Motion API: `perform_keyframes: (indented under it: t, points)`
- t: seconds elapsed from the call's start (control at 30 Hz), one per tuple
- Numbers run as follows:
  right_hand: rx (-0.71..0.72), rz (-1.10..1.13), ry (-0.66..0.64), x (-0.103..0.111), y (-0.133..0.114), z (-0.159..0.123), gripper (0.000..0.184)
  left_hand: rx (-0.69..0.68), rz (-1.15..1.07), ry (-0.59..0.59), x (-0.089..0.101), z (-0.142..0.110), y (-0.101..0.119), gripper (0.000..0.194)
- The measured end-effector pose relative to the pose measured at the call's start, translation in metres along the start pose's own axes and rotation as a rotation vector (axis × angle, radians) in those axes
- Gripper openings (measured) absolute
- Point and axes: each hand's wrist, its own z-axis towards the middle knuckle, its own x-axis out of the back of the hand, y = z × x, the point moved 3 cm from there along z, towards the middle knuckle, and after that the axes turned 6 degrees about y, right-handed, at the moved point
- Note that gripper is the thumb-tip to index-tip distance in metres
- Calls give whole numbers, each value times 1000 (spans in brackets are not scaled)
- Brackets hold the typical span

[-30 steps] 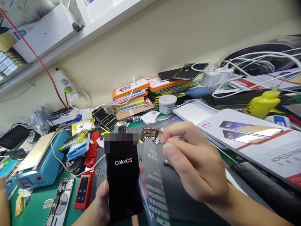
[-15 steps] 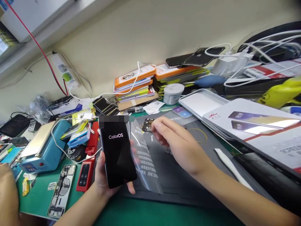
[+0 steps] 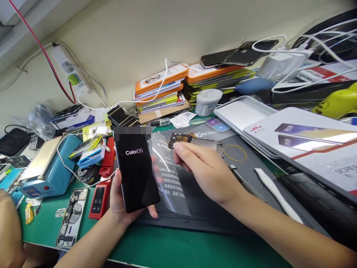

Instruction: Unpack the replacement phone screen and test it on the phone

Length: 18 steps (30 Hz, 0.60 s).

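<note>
My left hand [image 3: 118, 193] is wrapped round a black smartphone [image 3: 136, 175] held upright, its lit screen reading "ColorOS". A clear printed film [image 3: 170, 178] stands out from behind the phone's right side, curved and glossy. My right hand [image 3: 192, 160] is closed in a pinch to the right of the film; whatever its fingertips hold, if anything, is hidden. Just behind that hand lies an opened phone with bare inner parts [image 3: 181, 138] on the dark work mat [image 3: 206, 208], partly covered by the hand. A yellow rubber band [image 3: 235, 152] and a screwdriver [image 3: 240, 175] lie to the right.
A white pry tool [image 3: 276, 195] and screen box [image 3: 312, 149] lie at right. A white tub [image 3: 208, 102] and stacked orange boxes [image 3: 161, 78] line the wall. To the left are a blue machine [image 3: 52, 167], a red device [image 3: 99, 201], an opened phone [image 3: 72, 217] and another person's arm [image 3: 9, 230].
The view has shifted slightly. My right hand has moved a little, showing more of the opened phone and the screwdriver. My left hand keeps hold of the smartphone, with "ColorOS" still on its screen.
</note>
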Motion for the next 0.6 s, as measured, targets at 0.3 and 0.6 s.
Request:
perform_keyframes:
  t: [0.3,0.6]
  points:
    - [-47,55,-19,-3,2,-1,46,-14,40,-3,4,-2,-2,69]
    - [-260,389,-4,-9,10,1,45,26,51,-72,-1,-1,-3,70]
